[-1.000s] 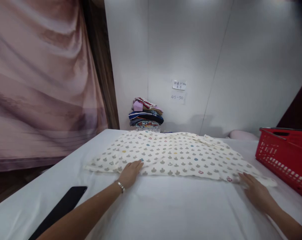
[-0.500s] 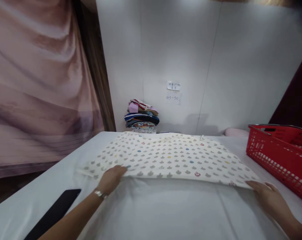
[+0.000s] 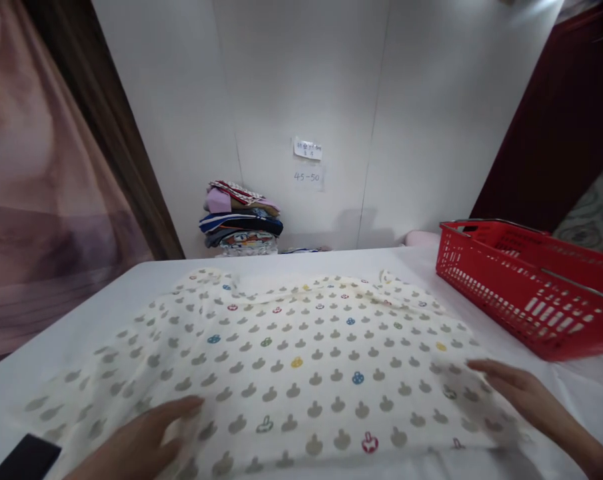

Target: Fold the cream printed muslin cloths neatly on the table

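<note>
Patterned garment [image 3: 301, 353] spread flat on white table [image 3: 146, 280], both hands laid on its near edge.

Long axis runs 9 to 3 o'clock across the table. Left hand [image 3: 141, 440] is set at the 7 o'clock corner, fingers loosely open, tips on the cloth; right hand [image 3: 521, 393] at 4 o'clock, fingers extended flat on the hem, nothing pinched. The garment lies toward 12 from both hands, neither clearly nearer. Red basket [image 3: 526, 287] at 2 o'clock, folded clothes stack [image 3: 241, 220] at 11, dark flat object [image 3: 24, 460] at 8.

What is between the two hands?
In the head view, only the spotted cloth lies between the left hand and the right hand. Both hands rest flat on it, and nothing else sits on that stretch.
</note>
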`<state>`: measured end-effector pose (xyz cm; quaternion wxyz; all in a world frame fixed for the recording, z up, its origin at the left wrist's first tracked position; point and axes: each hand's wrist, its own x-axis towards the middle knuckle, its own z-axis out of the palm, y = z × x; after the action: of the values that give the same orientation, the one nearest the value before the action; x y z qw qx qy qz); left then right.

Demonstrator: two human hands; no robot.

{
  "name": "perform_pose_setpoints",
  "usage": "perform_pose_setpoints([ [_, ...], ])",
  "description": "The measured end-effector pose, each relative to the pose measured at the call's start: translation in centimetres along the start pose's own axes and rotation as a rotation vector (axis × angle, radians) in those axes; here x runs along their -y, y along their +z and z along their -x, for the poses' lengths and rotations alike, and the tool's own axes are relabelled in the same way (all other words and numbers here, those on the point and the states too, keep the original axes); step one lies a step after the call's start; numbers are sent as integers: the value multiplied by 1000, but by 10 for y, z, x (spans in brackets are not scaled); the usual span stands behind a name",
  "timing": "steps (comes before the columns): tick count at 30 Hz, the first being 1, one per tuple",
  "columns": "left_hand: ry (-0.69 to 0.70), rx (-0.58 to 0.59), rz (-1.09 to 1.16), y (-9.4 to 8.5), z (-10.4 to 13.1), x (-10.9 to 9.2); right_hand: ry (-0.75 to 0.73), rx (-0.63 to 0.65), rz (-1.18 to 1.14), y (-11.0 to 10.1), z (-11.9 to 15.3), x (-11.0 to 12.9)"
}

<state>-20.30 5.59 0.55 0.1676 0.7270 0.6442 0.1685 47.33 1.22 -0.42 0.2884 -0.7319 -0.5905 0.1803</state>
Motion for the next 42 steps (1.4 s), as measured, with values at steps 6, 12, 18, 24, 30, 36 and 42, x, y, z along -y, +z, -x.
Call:
perform_pose_setpoints([
  [6,376,255,-29,23,-53,-154,-26,-232,78,24,-99,49],
  [12,579,136,-99,109,-93,-204,145,-257,245,37,-189,42],
  [18,600,130,-83,142,-107,-180,296,-154,324,38,-223,15],
  [24,573,132,-31,141,-109,-178,223,-213,360,31,-222,20],
  [30,363,111,323,134,-107,-193,-66,-213,282,40,-144,96],
  [36,-231,592,1244,124,-96,-248,-652,482,-115,73,-6,186],
  [42,-374,574,1542,146,-79,-247,-378,144,-22,59,-74,154],
])
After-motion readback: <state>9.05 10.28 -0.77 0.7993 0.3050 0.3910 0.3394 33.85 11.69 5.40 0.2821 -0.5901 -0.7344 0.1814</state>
